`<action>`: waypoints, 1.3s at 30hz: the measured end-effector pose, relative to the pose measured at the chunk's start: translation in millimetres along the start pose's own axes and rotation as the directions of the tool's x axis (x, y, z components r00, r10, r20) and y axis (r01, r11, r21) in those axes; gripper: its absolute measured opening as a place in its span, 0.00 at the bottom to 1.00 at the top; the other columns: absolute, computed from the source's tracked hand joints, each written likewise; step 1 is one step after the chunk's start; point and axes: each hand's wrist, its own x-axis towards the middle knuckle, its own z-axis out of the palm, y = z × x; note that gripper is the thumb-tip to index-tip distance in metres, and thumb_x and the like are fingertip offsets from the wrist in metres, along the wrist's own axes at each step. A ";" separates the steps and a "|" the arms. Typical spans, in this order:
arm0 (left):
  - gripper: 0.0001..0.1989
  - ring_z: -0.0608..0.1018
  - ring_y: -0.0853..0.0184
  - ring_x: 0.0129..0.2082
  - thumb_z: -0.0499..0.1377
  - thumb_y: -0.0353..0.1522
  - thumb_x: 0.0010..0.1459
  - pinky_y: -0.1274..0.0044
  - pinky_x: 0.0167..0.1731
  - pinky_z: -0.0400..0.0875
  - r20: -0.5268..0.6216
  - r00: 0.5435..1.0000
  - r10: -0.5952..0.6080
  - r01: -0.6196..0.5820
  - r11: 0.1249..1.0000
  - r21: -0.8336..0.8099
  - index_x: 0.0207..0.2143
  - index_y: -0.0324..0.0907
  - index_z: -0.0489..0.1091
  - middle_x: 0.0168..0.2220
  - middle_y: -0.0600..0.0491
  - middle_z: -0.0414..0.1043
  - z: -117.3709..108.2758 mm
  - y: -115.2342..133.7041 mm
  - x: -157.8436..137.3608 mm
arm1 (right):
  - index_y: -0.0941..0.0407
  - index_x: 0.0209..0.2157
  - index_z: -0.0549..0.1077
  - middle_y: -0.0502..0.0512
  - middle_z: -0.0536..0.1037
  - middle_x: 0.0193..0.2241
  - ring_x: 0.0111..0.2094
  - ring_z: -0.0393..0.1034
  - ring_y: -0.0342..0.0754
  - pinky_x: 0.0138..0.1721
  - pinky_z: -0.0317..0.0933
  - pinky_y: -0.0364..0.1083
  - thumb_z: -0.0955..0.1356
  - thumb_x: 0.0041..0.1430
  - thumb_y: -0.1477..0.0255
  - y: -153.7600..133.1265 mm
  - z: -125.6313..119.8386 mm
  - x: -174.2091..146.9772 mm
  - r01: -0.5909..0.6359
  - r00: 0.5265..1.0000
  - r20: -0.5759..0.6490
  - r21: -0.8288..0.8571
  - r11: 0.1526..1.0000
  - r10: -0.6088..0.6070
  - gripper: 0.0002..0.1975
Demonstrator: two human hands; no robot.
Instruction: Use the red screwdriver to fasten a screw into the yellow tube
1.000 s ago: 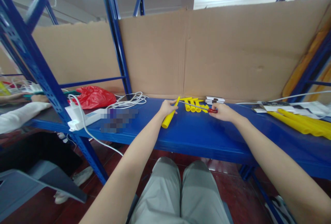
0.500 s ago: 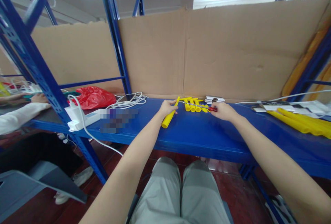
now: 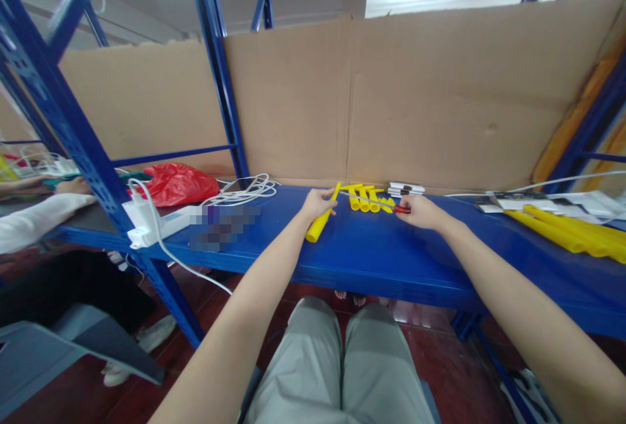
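My left hand [image 3: 319,205] is closed around a yellow tube-like piece [image 3: 319,227] that tapers to a thin upper end. In my right hand [image 3: 418,210] is a screwdriver with a red handle [image 3: 403,209]. Its long metal shaft [image 3: 368,200] points left, and the tip reaches the upper part of the yellow piece; whether it touches is too small to tell. Behind the shaft, several more yellow tube pieces [image 3: 364,202] lie side by side on the blue bench, with small yellow parts [image 3: 388,203] to their right.
A white stack [image 3: 407,188] stands against the cardboard wall [image 3: 440,98]. Long yellow tubes [image 3: 562,231] lie at right on the blue bench [image 3: 391,261]. Leftward are a power strip [image 3: 166,225], coiled white cable [image 3: 249,190] and a red plastic bag [image 3: 178,184]. A co-worker's sleeve [image 3: 46,218] shows far left.
My right hand and the screwdriver handle have shifted slightly lower. My left hand and its yellow piece look unmoved. Toes now show on the floor beneath the bench.
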 end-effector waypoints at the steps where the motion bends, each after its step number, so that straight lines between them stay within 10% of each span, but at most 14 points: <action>1: 0.26 0.79 0.70 0.21 0.63 0.22 0.53 0.82 0.19 0.71 0.002 1.000 -0.001 0.001 1.000 0.001 0.56 0.39 0.69 0.37 0.48 0.79 0.0 -0.1 0.1 | 0.54 0.26 0.67 0.55 0.76 0.24 0.25 0.67 0.46 0.24 0.53 0.43 0.65 0.53 0.68 0.5 0.7 0.1 -0.018 1.000 -0.011 -0.009 1.000 0.018 0.06; 39: 0.27 0.78 0.71 0.22 0.60 0.22 0.54 0.83 0.19 0.70 0.030 0.999 0.018 -0.020 0.998 0.068 0.58 0.38 0.68 0.37 0.49 0.79 -1.4 3.2 -3.2 | 0.53 0.28 0.73 0.54 0.79 0.27 0.30 0.72 0.50 0.28 0.55 0.43 0.64 0.53 0.65 -9.4 -4.5 -2.1 -0.080 0.997 0.006 -0.124 0.989 0.081 0.08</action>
